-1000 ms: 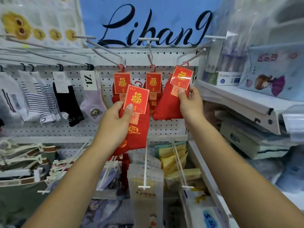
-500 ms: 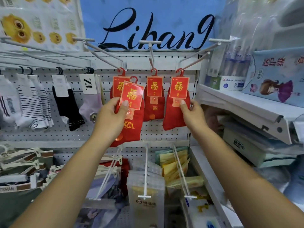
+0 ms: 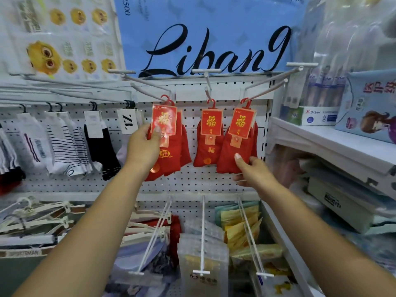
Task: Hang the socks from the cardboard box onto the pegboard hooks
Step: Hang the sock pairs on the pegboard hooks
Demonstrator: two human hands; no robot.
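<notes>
Since half a second ago the left hand (image 3: 143, 146) has carried its red sock pack (image 3: 169, 155) up and leftward to the left hook (image 3: 147, 87), while the right hand (image 3: 250, 170) has slid down from the card to the toe of the right sock pack (image 3: 233, 151). Left fingers are closed in a pinch on the held pack's card, thumb flat on its front. The pack's red hanger loop sits at the hook's wire, in front of another red pack; whether it is seated I cannot tell. Right fingers pinch the right pack's lower end, thumb in front, the others curled behind. That pack hangs from the right hook (image 3: 265, 88) near the right edge of the pegboard (image 3: 192, 181), just beside the middle sock pack (image 3: 209, 146) on the middle hook (image 3: 207, 88). Striped socks (image 3: 62, 146) and black socks (image 3: 100, 146) hang toward the left edge
</notes>
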